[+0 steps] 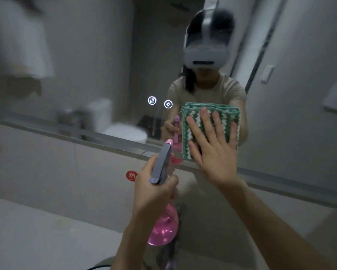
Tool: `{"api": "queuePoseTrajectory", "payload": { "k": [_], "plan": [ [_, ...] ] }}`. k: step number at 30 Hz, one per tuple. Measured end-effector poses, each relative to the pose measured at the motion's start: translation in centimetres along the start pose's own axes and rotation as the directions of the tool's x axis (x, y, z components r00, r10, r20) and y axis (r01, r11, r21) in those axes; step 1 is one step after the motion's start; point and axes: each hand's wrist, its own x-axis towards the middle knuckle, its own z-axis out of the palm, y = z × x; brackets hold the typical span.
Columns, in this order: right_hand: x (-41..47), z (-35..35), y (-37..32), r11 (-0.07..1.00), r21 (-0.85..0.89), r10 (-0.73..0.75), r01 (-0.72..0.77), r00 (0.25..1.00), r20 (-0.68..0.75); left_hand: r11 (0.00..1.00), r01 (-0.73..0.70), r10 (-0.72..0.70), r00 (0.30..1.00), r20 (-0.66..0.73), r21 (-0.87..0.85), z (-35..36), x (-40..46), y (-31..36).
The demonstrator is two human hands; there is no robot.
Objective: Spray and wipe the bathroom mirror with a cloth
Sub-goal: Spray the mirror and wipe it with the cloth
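- Pressing flat against the mirror [97, 61], our right hand [212, 151] pins the cloth [208, 110] to the glass, fingers [204, 121] straight and spread across the weave.
- We see the cloth folded into a thick square, green and white in zigzag rows, low on the mirror; its bottom edge sits just above the mirror's lower frame [109, 139], and its top and right edges show clear of the hand.
- We have wide open glass above and to the left of the cloth; to the right the mirror runs on toward the picture's edge.
- Our left hand [154, 190] grips the spray bottle [163, 223] just beside the cloth hand, fingers curled round the neck below the grey trigger head [161, 164]. We cannot tell whether a finger rests on the trigger itself.
- We hold the bottle upright with its pink nozzle tip near the lower frame, close to the cloth's left bottom corner; the pink translucent body hangs below the hand, over the pale worktop [37, 230].
- We see two small lit round icons [159, 102] in the glass, left of the cloth's top edge.
- A red round sticker [131, 175] sits on the wall below the frame, just left of the bottle hand.
- We make out a blurred toilet and a hanging towel reflected at the left.
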Motion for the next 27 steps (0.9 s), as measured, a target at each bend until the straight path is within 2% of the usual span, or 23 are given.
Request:
{"api": "queuePoseTrajectory", "payload": {
  "k": [5, 11, 14, 17, 21, 25, 27],
  "plan": [
    [3.9, -2.2, 4.6, 0.977, -0.062, -0.208, 0.205, 0.977, -0.046, 0.994, -0.099, 0.100, 0.994, -0.036, 0.044, 1.3, -0.6, 3.2],
    [10.6, -4.7, 8.4, 0.949, -0.078, -0.311, 0.304, 0.944, -0.108, 0.948, -0.282, 0.295, 0.953, -0.071, 0.148, 3.0, 2.0, 9.9],
    [13.5, -5.9, 10.2, 0.884, -0.111, -0.462, 0.454, 0.885, -0.054, 0.913, -0.365, 0.383, 0.921, -0.074, 0.181, 3.3, 4.1, 13.0],
    [16.8, -6.9, 11.2, 0.828, -0.117, -0.556, 0.549, 0.831, -0.032, 0.909, -0.394, 0.405, 0.912, -0.062, 0.138, 2.3, 6.5, 15.1],
    [22.7, -7.5, 9.8, 0.841, -0.110, -0.540, 0.530, 0.835, -0.102, 0.890, -0.437, 0.450, 0.888, -0.095, 0.131, -1.4, 9.7, 18.3],
    [29.4, -8.7, 7.3, 0.839, -0.146, -0.536, 0.525, 0.842, -0.052, 0.794, -0.509, 0.559, 0.827, -0.069, 0.332, -4.8, 12.6, 22.4],
    [32.6, -9.3, 6.4, 0.849, -0.142, -0.517, 0.508, 0.855, -0.031, 0.753, -0.550, 0.612, 0.787, -0.078, 0.360, -5.6, 14.4, 24.7]
  ]
}}
